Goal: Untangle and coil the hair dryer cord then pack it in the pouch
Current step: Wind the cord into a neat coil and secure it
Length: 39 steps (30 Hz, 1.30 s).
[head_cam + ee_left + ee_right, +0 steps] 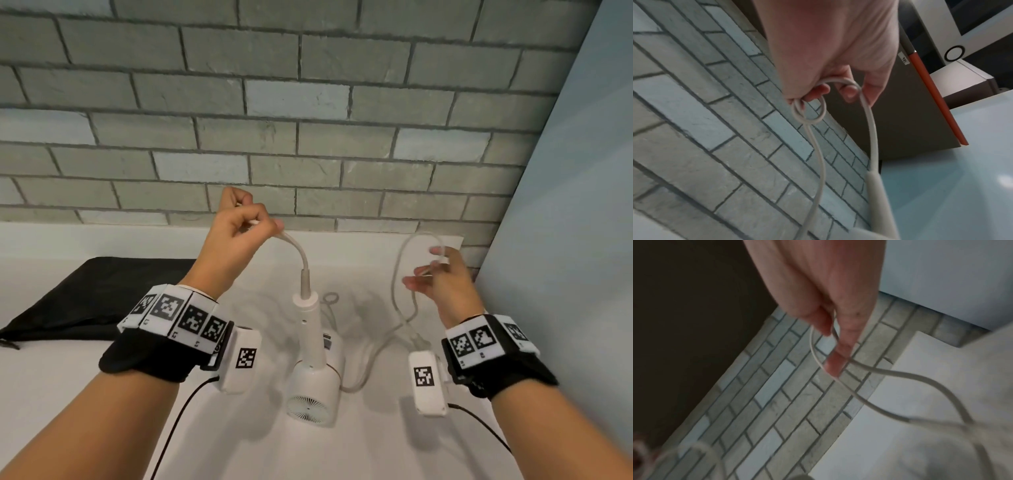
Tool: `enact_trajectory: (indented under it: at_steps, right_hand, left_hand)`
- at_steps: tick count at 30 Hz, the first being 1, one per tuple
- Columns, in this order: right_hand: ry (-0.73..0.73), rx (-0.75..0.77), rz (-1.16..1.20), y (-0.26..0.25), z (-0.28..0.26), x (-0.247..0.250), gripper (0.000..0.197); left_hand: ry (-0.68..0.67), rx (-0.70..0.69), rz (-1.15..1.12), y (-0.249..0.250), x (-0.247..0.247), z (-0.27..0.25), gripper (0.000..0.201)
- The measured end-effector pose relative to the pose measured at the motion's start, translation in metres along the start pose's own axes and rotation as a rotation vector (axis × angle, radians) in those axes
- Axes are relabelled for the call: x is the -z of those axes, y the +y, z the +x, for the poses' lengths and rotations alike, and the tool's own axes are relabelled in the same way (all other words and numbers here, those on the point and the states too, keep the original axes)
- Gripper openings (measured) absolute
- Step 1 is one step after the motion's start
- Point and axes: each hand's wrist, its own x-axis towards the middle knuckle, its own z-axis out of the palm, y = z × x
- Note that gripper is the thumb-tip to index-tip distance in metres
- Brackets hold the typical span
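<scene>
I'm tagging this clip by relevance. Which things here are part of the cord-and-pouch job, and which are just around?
Part of the job:
hair dryer
cord, held by left hand and right hand
black pouch

Just around:
white counter
brick wall

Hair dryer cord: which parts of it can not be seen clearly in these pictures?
- Plug end: no view shows it plainly.
- Cord inside the left hand: curled fingers hide it in both the head and left wrist views.
- Cord near the right hand: motion blur in the head and right wrist views.
- Cord behind the hair dryer: hidden in the head view.
</scene>
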Motion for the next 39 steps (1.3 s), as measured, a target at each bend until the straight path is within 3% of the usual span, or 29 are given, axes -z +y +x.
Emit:
enact_trajectory:
  at_steps: [2,4,5,7,9,15,18,22,25,27,31,35,39]
  right_hand:
    - [-0.132,0.035,-0.336,-0.003,-0.004,-0.009,0.049]
    - [-0.185,0.152,-0.672,-0.01,-0.013,-0.02,0.064]
    - [-0.205,0.251,-0.697,-0.016,-0.02,-0.027,0.063]
    - [-0.261,0.469,-0.553,-0.031,-0.036,-0.042,0.049]
    - [-0.331,0.577,-0.409,-0.047,-0.05,-0.057,0.034]
    - [-0.69,0.5,-0.226,-0.075,-0.065,-0.076,0.034]
    - [-0.579,0.528,-0.201,-0.069,-0.065,-0.071,0.023]
    - [-0.477,0.515,-0.131,-0.064,-0.067,-0.065,0.013]
    - [-0.511,0.403,-0.025,-0.068,-0.068,-0.059,0.023]
    - [-0.57,0.356,-0.001,-0.069,-0.068,-0.056,0.02]
    - [-0.57,0.367,-0.024,-0.072,-0.069,-0.051,0.009]
    - [-0.553,0.398,0.015,-0.074,-0.068,-0.047,0.004]
    - [-0.543,0.483,0.004,-0.075,-0.069,-0.042,0.014]
  left_hand:
    - [-0.005,-0.046,-0.078,0.006,-0.003,-0.001,0.016]
    - [-0.023,-0.067,-0.204,0.01,-0.005,-0.001,0.026]
    - [-0.034,-0.074,-0.268,0.013,-0.008,0.0,0.033]
    - [-0.044,-0.098,-0.341,0.018,-0.014,0.001,0.043]
    - [-0.07,-0.13,-0.382,0.023,-0.022,0.001,0.05]
    - [-0.18,-0.165,-0.427,0.034,-0.039,-0.007,0.051]
    - [-0.173,-0.143,-0.317,0.029,-0.039,-0.008,0.047]
    - [-0.172,-0.178,-0.183,0.024,-0.04,-0.011,0.024]
    - [-0.185,-0.179,-0.285,0.024,-0.042,-0.015,0.023]
    - [-0.208,-0.178,-0.307,0.026,-0.043,-0.018,0.021]
    - [-0.296,-0.085,-0.372,0.033,-0.045,-0.021,0.021]
    - [-0.204,-0.023,-0.267,0.047,-0.05,-0.021,0.002]
    - [-0.192,0.058,-0.188,0.054,-0.049,-0.021,0.009]
